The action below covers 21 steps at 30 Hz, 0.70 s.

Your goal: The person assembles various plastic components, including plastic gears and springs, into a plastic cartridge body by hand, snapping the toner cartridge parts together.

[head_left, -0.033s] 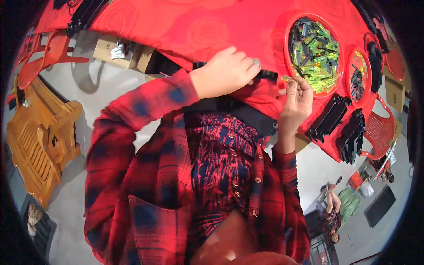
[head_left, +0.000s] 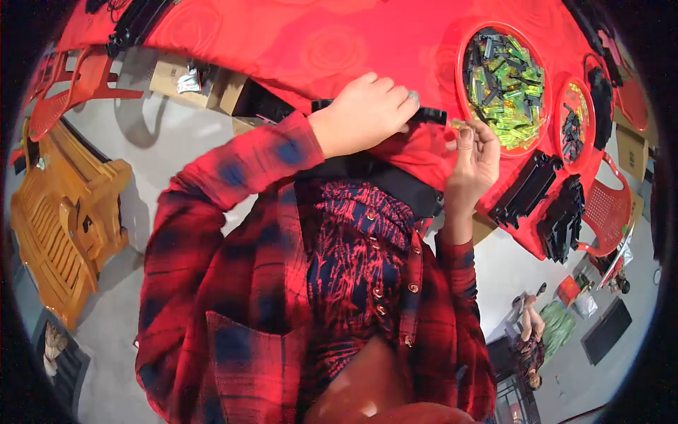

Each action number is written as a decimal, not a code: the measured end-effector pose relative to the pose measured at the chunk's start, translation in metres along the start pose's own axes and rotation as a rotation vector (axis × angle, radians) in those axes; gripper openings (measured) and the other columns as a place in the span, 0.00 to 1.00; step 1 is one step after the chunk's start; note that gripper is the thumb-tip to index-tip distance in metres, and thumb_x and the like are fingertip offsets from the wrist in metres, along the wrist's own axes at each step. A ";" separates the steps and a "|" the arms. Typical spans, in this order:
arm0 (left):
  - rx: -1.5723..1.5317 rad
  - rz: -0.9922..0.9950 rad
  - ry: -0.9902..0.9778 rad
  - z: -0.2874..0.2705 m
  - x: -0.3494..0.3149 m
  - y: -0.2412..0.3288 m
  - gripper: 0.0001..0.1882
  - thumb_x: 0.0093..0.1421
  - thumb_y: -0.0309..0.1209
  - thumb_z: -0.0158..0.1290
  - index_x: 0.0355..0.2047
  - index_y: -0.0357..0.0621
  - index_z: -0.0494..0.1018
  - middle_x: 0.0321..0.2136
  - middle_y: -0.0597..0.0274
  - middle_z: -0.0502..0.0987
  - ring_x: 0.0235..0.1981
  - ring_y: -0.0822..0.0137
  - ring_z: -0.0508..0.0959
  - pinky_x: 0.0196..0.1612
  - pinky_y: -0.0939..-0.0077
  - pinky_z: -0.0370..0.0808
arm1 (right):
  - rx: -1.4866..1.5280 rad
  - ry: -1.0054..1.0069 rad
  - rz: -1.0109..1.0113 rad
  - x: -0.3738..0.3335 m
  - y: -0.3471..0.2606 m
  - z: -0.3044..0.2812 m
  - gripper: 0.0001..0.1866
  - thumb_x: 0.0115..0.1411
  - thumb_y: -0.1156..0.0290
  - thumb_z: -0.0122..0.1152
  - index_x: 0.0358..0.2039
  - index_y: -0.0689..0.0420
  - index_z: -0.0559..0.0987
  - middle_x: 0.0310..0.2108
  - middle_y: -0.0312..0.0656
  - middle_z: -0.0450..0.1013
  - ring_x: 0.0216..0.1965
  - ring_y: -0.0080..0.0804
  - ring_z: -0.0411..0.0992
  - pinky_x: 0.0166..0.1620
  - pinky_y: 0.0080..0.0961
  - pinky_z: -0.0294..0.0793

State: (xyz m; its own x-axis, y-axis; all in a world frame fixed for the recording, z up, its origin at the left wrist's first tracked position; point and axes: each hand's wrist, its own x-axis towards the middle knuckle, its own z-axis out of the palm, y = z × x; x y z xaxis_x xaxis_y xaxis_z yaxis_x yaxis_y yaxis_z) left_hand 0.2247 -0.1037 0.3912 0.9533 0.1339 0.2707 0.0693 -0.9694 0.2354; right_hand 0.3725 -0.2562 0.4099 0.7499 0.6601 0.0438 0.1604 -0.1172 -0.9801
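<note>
A long, narrow black bar (head_left: 432,116) lies along the near edge of the red-covered table. My left hand (head_left: 366,114) is closed over its middle, with the bar showing at both sides; a grey covering sits on one fingertip. At the bar's right end, my right hand (head_left: 477,152) pinches a small yellowish piece (head_left: 457,124) between thumb and finger. Whether that piece touches the bar I cannot tell. Close beyond the right hand is a large red basket (head_left: 460,74) full of small yellow-green and black pieces (head_left: 505,85).
A smaller red basket (head_left: 557,138) with similar pieces stands further right. Black bars are stacked (head_left: 526,189) at the table's right edge, with another stack (head_left: 562,220) beside it. Red chairs (head_left: 609,205), a wooden bench (head_left: 63,226) and a cardboard box (head_left: 168,79) surround the table.
My left hand and forearm have shifted slightly right, along with the black bar. My right hand stays in nearly the same place, still pinching the small piece.
</note>
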 end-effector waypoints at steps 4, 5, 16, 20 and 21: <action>-0.087 -0.292 0.069 -0.008 -0.004 0.004 0.34 0.47 0.40 0.66 0.53 0.42 0.70 0.38 0.59 0.75 0.42 0.57 0.76 0.46 0.64 0.71 | -0.021 -0.026 -0.043 0.005 0.003 0.009 0.10 0.67 0.74 0.58 0.46 0.65 0.74 0.38 0.42 0.77 0.32 0.18 0.71 0.34 0.14 0.73; -0.081 -0.368 0.080 -0.013 -0.010 0.003 0.34 0.47 0.39 0.66 0.54 0.42 0.69 0.39 0.57 0.74 0.44 0.56 0.75 0.48 0.62 0.71 | -0.069 -0.031 -0.077 0.006 0.003 0.011 0.09 0.66 0.75 0.60 0.45 0.63 0.76 0.38 0.40 0.77 0.33 0.19 0.71 0.36 0.17 0.72; -0.235 -0.509 0.173 -0.009 -0.035 0.007 0.21 0.47 0.33 0.67 0.39 0.42 0.73 0.35 0.56 0.72 0.40 0.51 0.74 0.44 0.59 0.72 | -0.678 -0.174 -0.611 0.018 0.021 0.040 0.12 0.49 0.70 0.71 0.36 0.47 0.81 0.29 0.33 0.73 0.39 0.34 0.70 0.47 0.35 0.57; -0.289 -0.515 0.201 -0.011 -0.034 0.003 0.21 0.46 0.33 0.67 0.38 0.41 0.73 0.33 0.55 0.72 0.39 0.50 0.73 0.43 0.59 0.72 | -0.724 -0.156 -0.634 0.020 0.025 0.045 0.13 0.47 0.69 0.72 0.35 0.45 0.82 0.29 0.31 0.73 0.39 0.32 0.70 0.49 0.36 0.56; -0.302 -0.514 0.203 -0.012 -0.034 0.003 0.21 0.46 0.33 0.67 0.38 0.41 0.73 0.33 0.55 0.72 0.39 0.50 0.73 0.43 0.59 0.72 | -0.721 -0.162 -0.637 0.020 0.024 0.045 0.13 0.47 0.69 0.72 0.35 0.45 0.82 0.29 0.31 0.73 0.39 0.32 0.70 0.49 0.36 0.56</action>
State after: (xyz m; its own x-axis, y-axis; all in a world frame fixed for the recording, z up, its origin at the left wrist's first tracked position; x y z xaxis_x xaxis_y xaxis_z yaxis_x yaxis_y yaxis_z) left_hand 0.1890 -0.1082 0.3937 0.7432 0.6327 0.2177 0.3894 -0.6736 0.6281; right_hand 0.3624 -0.2126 0.3782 0.2983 0.8447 0.4443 0.8998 -0.0935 -0.4262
